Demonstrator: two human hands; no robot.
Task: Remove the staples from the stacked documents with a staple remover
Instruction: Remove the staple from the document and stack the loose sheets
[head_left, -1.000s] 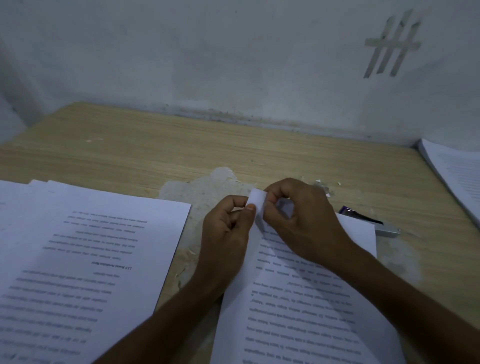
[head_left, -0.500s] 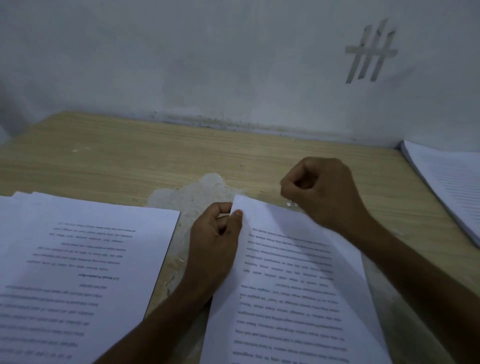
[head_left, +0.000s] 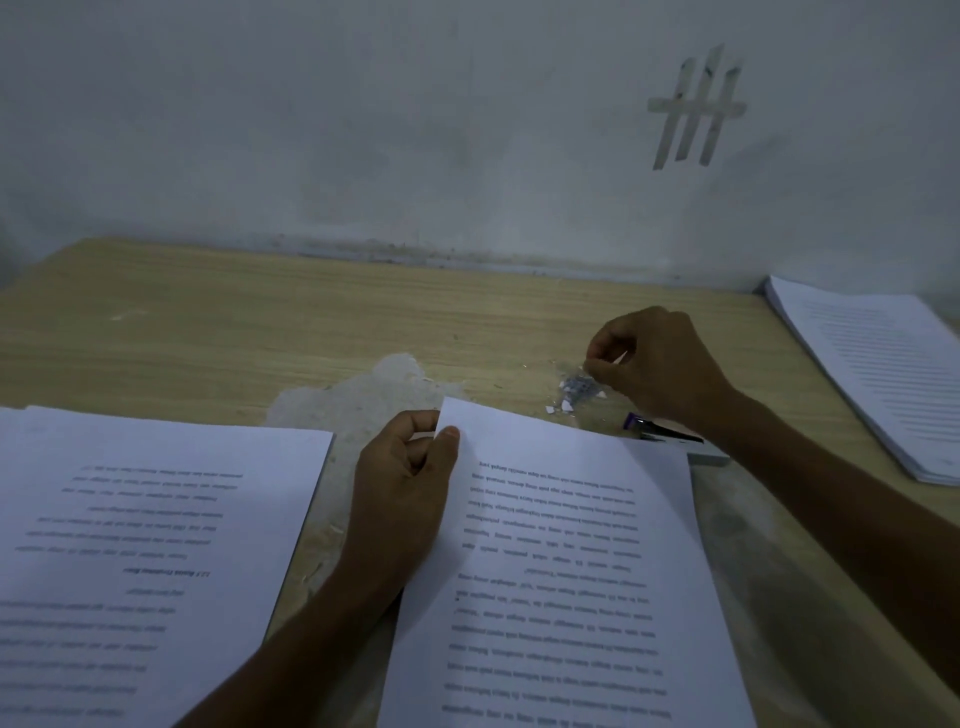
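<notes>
Seems partly done: pinches a corner of the middle document (head_left: 561, 545) in the left hand (head_left: 405, 467), holds the right hand (head_left: 660, 364), fingers curled (gripping a staple or not, cannot tell), over the heap of pulled staples (head_left: 575, 387), with the staple remover (head_left: 675, 439) lying by that wrist, left stack (head_left: 145, 519) and right stack (head_left: 872, 374) perhaps yet to do.

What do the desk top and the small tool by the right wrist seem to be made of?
Desk top: probably matt wood-grain laminate, peeled at one pale, rough patch. Tool: dark body, purple tip, pale grey base; perhaps plastic and metal, too dim to tell.
</notes>
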